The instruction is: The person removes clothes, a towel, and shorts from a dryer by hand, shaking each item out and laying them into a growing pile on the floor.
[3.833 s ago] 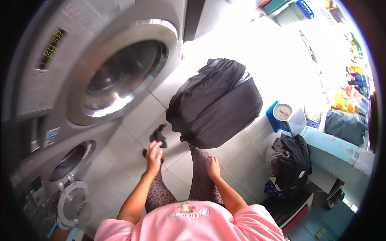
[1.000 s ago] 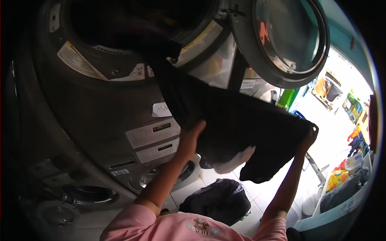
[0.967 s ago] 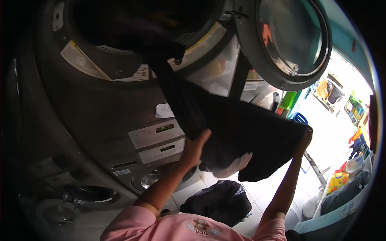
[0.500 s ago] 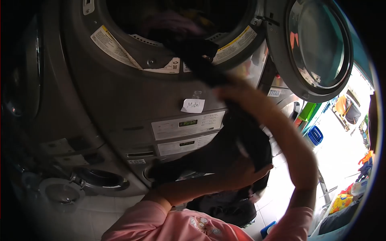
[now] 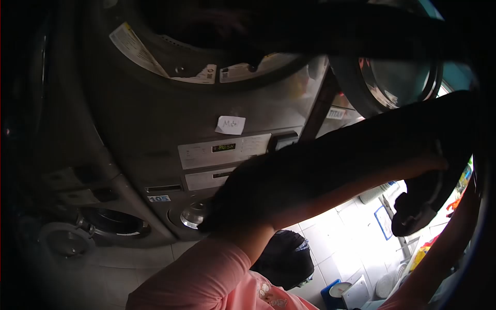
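My left hand (image 5: 434, 163) is at the right, closed on black garments (image 5: 320, 160) that drape along my left forearm. One loose end of dark cloth (image 5: 413, 214) hangs below that hand. Another long black piece of clothing (image 5: 351, 31) stretches across the top of the view, from the dryer drum's opening towards the upper right. My right forearm (image 5: 449, 248) rises along the right edge; its hand is out of sight there, past the dark cloth.
A stacked dryer (image 5: 227, 98) stands ahead, its round door (image 5: 356, 85) swung out to the right. A lower machine's door (image 5: 70, 240) also hangs open at left. Below my arm is a dark heap of cloth (image 5: 284, 258). A blue-edged scale (image 5: 336, 292) sits on the tiled floor.
My right arm has swung from in front of the drum to the far right edge, and the black clothing now stretches across the top. My left hand has moved right and up with its garments.
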Motion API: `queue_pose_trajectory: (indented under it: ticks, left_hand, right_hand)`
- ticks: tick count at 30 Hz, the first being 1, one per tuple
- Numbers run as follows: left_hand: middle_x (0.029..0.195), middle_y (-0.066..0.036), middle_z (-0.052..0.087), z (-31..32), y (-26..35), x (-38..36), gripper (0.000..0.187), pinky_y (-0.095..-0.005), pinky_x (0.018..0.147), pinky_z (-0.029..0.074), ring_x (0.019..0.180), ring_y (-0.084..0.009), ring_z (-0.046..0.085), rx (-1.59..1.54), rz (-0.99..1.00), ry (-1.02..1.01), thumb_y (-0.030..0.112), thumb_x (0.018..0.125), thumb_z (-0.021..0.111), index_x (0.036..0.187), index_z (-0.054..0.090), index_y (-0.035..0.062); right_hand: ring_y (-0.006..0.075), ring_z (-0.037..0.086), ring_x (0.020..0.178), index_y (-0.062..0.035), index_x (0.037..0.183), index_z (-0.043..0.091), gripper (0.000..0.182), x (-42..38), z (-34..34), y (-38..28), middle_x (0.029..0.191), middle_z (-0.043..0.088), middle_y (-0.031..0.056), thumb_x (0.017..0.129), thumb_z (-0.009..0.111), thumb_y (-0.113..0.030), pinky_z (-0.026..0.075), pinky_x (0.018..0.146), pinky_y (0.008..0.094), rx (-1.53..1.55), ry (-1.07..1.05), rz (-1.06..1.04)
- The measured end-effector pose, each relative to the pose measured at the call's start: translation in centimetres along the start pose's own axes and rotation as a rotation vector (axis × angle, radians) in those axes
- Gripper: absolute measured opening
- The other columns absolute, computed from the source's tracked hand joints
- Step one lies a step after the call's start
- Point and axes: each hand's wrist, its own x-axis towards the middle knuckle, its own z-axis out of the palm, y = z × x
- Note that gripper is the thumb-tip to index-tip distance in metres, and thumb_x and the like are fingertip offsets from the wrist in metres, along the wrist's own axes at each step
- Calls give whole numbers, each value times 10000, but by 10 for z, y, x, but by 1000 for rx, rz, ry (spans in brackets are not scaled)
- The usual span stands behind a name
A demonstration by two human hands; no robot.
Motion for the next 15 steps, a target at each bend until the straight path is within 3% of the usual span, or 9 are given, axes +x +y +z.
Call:
queue_pose_trajectory:
  ticks: [5, 8, 9, 11, 12, 13, 15]
  left_hand:
    - [830, -92, 616, 46, -26, -24, 232, -254, 609, 503, 731, -198, 617, -651, -438, -363, 129, 729, 588, 938, 561, 32]
    - [816, -84, 629, 44, -44, -37, 196, -232, 577, 514, 714, -184, 626, -924, -640, -322, 131, 749, 575, 924, 579, 43]
    - [739, -67, 633, 49, -51, -40, 195, -238, 530, 516, 633, -182, 626, -1075, -709, -205, 181, 782, 558, 912, 582, 37]
    - [758, -56, 620, 46, -68, -32, 134, -234, 636, 499, 693, -142, 613, -1027, -695, -127, 156, 791, 538, 855, 584, 49]
    - [768, -69, 619, 52, -80, -25, 167, -258, 648, 511, 678, -165, 613, -921, -649, -29, 165, 784, 556, 879, 574, 28]
    - [777, -82, 618, 51, -93, -17, 208, -282, 661, 522, 663, -189, 612, -812, -599, 74, 173, 777, 575, 902, 564, 7]
    - [834, -92, 605, 46, -137, -11, 226, -289, 750, 496, 752, -190, 602, -704, -447, 48, 151, 766, 589, 918, 546, -10]
  right_hand:
    - [189, 505, 927, -86, 1146, 459, 500, -122, -98, 51, 1073, 500, 96, 732, 568, -345, 425, 779, 299, -197, -159, 363]
    - [207, 502, 952, -87, 1164, 443, 526, -206, -113, 75, 1101, 494, 109, 746, 548, -389, 426, 788, 314, -140, -372, 768]
    - [213, 502, 960, -88, 1170, 438, 536, -233, -107, 80, 1110, 493, 114, 751, 542, -404, 426, 791, 319, -92, -415, 905]
    - [225, 500, 976, -89, 1182, 427, 555, -277, -81, 83, 1129, 489, 123, 760, 529, -434, 426, 797, 330, 29, -449, 1131]
    - [231, 499, 984, -89, 1188, 422, 565, -293, -66, 78, 1138, 487, 127, 764, 523, -448, 426, 801, 335, 85, -409, 1198]
    - [237, 499, 993, -90, 1194, 417, 575, -302, -52, 68, 1147, 485, 132, 769, 516, -463, 427, 804, 340, 138, -335, 1227]
    - [217, 525, 958, -63, 1201, 394, 613, -308, -29, 40, 1125, 497, 148, 814, 359, -538, 449, 741, 312, 225, -12, 1086]
